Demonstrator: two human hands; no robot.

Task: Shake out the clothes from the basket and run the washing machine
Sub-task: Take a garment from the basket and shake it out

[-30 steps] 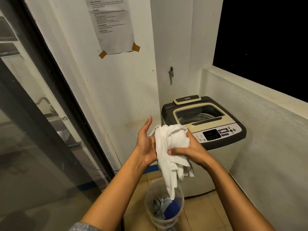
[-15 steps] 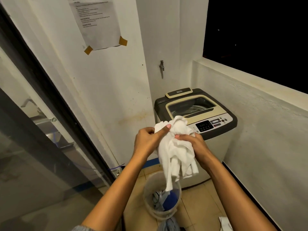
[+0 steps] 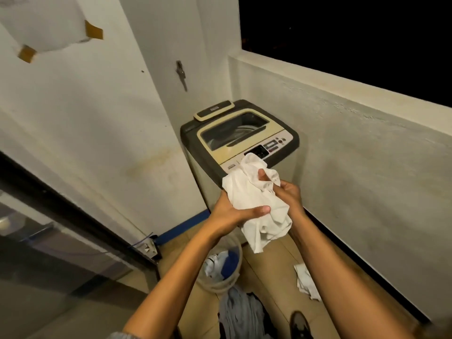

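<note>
Both hands hold a crumpled white cotton garment (image 3: 256, 204) in the air just in front of the grey-and-cream top-loading washing machine (image 3: 238, 135): the left hand (image 3: 234, 211) clamps its lower bunch under the thumb, and the right hand (image 3: 285, 192) pinches its upper folds. The machine's lid looks closed, so loading seems not yet begun. The round translucent plastic basket (image 3: 221, 267), on the floor near the machine, holds blue and pale clothes awaiting shaking.
</note>
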